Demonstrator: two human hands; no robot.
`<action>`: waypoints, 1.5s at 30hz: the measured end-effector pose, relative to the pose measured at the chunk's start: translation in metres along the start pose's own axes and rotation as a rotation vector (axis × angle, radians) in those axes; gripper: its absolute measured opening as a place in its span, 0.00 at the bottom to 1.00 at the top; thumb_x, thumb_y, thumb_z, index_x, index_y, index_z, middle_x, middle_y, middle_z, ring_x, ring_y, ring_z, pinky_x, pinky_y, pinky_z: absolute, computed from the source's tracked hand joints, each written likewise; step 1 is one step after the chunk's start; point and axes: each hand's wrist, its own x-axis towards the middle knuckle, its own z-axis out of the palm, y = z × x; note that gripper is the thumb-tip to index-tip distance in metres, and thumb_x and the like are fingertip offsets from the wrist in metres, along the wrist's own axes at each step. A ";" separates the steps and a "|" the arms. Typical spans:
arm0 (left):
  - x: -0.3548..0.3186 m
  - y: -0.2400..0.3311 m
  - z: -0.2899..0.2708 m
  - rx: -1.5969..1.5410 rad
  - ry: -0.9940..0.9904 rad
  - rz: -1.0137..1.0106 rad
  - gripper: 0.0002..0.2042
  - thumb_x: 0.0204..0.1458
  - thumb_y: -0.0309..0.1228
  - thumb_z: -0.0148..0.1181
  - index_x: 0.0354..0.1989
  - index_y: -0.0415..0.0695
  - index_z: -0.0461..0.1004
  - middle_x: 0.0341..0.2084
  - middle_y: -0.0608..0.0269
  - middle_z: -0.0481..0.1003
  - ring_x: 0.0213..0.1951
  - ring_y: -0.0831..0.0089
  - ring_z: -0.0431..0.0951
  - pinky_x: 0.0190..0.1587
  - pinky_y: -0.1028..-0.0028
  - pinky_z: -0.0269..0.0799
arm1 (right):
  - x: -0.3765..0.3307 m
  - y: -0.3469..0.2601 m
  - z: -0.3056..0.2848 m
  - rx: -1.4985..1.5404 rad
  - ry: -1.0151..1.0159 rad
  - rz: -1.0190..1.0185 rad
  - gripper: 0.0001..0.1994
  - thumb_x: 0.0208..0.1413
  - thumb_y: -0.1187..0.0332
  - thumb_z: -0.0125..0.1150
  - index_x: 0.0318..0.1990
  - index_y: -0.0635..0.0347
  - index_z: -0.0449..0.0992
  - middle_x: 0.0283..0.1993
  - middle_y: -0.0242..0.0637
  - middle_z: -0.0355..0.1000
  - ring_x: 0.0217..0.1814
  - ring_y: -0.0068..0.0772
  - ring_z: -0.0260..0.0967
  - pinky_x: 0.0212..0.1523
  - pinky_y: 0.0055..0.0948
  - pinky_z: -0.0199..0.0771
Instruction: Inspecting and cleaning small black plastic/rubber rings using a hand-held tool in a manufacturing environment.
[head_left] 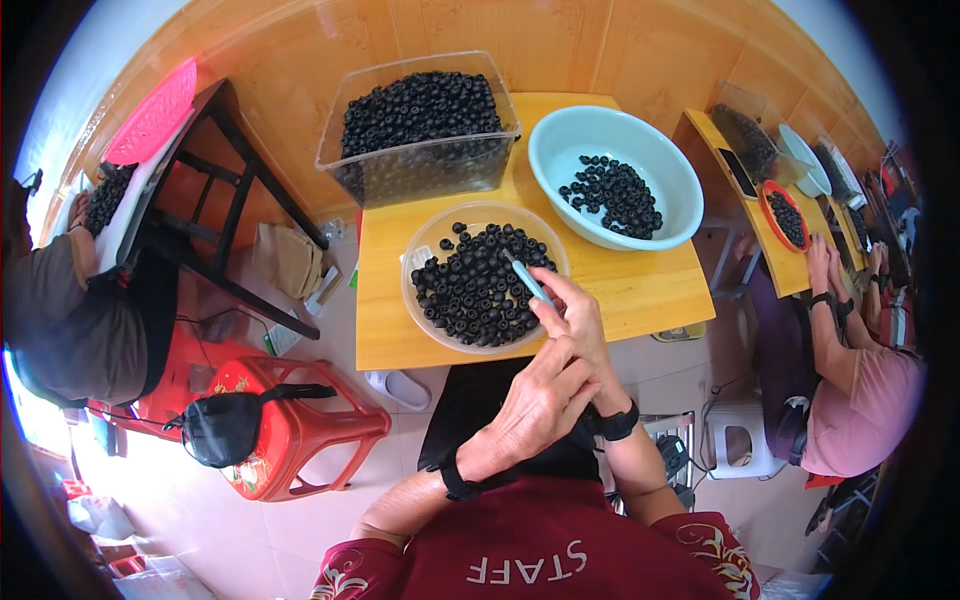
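Note:
A slim light-blue pen-like tool (531, 282) is in my right hand (575, 318), pinched between thumb and fingers. Its thin dark tip points down at the small black ring-shaped pieces (470, 285), which lie in a shallow round clear tray (412, 262) at the table's near edge. Just below, my left hand (535, 405) is curled, its fingers bent against my right hand near the wrist. Whatever those fingers hold, if anything, is hidden. Many of the pieces have a hole through the middle.
Behind the tray, a clear rectangular bin (430, 175) is heaped with black pieces. A light-blue basin (675, 205) with more stands at the right of the yellow table (640, 290). A red stool (300, 430) stands at left. Co-workers sit on both sides.

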 end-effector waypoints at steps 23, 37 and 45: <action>-0.004 -0.001 0.008 0.111 -0.040 0.051 0.18 0.36 0.21 0.67 0.38 0.41 0.71 0.39 0.54 0.66 0.40 0.54 0.65 0.44 0.64 0.66 | 0.006 0.003 0.005 0.062 0.099 0.059 0.16 0.50 0.75 0.59 0.48 0.65 0.74 0.30 0.37 0.70 0.28 0.27 0.63 0.31 0.26 0.66; -0.009 -0.011 -0.001 -0.153 0.017 -0.115 0.08 0.43 0.15 0.61 0.33 0.38 0.74 0.32 0.55 0.72 0.33 0.61 0.74 0.37 0.70 0.71 | 0.010 0.020 -0.007 0.183 0.113 0.012 0.17 0.51 0.78 0.58 0.51 0.65 0.73 0.32 0.32 0.71 0.28 0.19 0.63 0.30 0.20 0.66; 0.015 -0.095 -0.065 0.155 -0.034 -0.477 0.09 0.44 0.19 0.60 0.35 0.38 0.75 0.28 0.58 0.75 0.30 0.70 0.76 0.35 0.74 0.72 | -0.024 0.046 -0.010 0.186 0.268 0.250 0.17 0.53 0.78 0.56 0.52 0.65 0.73 0.35 0.29 0.69 0.29 0.18 0.61 0.32 0.20 0.66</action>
